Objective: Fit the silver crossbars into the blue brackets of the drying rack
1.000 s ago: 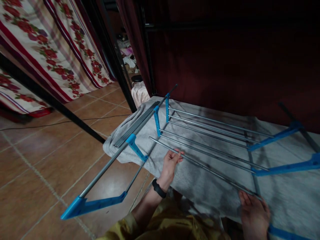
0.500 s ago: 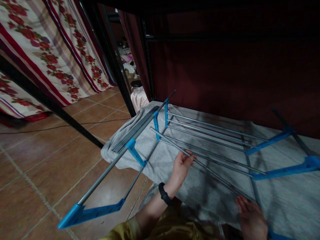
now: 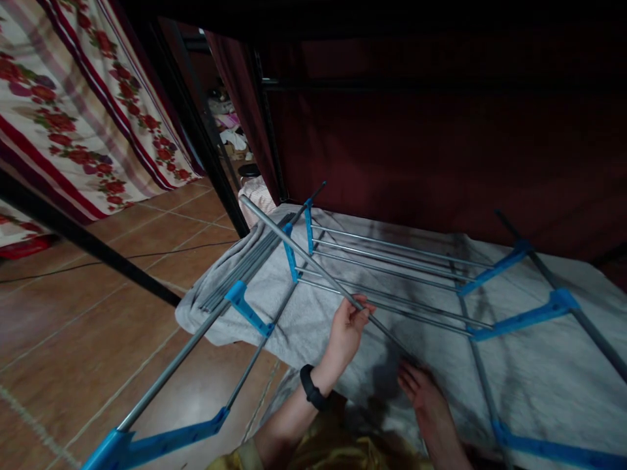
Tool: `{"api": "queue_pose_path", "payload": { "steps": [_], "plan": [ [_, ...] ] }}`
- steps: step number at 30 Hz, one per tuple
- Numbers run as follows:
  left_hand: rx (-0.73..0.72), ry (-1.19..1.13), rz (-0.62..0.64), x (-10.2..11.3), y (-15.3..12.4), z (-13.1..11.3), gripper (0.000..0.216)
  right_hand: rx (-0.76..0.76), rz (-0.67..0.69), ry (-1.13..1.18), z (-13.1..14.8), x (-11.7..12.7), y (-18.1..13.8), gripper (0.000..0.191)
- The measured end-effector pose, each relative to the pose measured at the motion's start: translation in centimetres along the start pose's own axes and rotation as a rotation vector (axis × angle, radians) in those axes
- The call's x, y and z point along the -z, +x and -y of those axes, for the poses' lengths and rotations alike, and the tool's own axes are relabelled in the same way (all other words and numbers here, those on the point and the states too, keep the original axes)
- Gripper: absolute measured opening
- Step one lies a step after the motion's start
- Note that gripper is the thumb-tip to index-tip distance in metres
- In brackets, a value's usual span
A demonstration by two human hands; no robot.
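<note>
A thin grey metal rod (image 3: 316, 264) slants across the frame of a blue-and-grey drying rack (image 3: 529, 314). My left hand (image 3: 349, 325), with a black band at its wrist, pinches this rod near its middle between thumb and fingers. At the rod's lower end, my right hand (image 3: 427, 391) has its fingers against it; the thumb is hidden. Several rods join the rack's blue plastic brackets (image 3: 292, 254) on both sides. The rod's upper end sticks out past the left bracket row, above a bundle of loose rods (image 3: 255, 264).
Grey fabric (image 3: 386, 245) covers the bed under the rack. Black bed-frame posts (image 3: 196, 117) rise at the left, and a dark red curtain (image 3: 416, 150) hangs behind. A cable (image 3: 122, 254) crosses the tiled floor (image 3: 132, 307); a floral curtain (image 3: 98, 117) hangs beyond.
The rod has slid toward the upper left, its far end now beyond the left brackets. My right hand has come left, closer to my left hand. The whole view has shifted slightly.
</note>
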State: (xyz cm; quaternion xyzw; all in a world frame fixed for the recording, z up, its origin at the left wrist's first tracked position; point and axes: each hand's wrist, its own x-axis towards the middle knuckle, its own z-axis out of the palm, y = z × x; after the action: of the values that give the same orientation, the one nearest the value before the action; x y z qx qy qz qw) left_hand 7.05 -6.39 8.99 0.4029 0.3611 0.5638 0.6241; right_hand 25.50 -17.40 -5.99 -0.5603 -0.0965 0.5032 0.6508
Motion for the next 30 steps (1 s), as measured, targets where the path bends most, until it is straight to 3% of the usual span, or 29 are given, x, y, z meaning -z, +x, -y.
{"api": "queue_pose_path", "payload": {
  "steps": [5, 18, 22, 26, 30],
  "plan": [
    [0.023, 0.031, -0.016, 0.3, -0.2, -0.2, 0.029, -0.105, -0.008, 0.005, 0.2, -2.8, -1.9, 0.044],
    [0.009, 0.130, 0.027, 0.5, -1.3, 1.5, 0.027, -0.175, 0.100, -0.018, 0.4, -7.2, -4.6, 0.052],
    [0.004, 0.184, 0.056, 0.6, -2.0, 1.8, 0.024, -0.186, 0.198, -0.047, 0.5, -8.6, -5.6, 0.050],
    [-0.048, 0.270, 0.073, 1.5, -1.6, 1.0, 0.024, -0.183, 0.254, -0.146, 1.2, -8.7, -5.5, 0.051],
    [-0.115, 0.389, 0.007, 3.5, -0.7, 0.2, 0.014, -0.144, 0.223, -0.198, 3.1, -7.4, -4.2, 0.053]
  ]
}}
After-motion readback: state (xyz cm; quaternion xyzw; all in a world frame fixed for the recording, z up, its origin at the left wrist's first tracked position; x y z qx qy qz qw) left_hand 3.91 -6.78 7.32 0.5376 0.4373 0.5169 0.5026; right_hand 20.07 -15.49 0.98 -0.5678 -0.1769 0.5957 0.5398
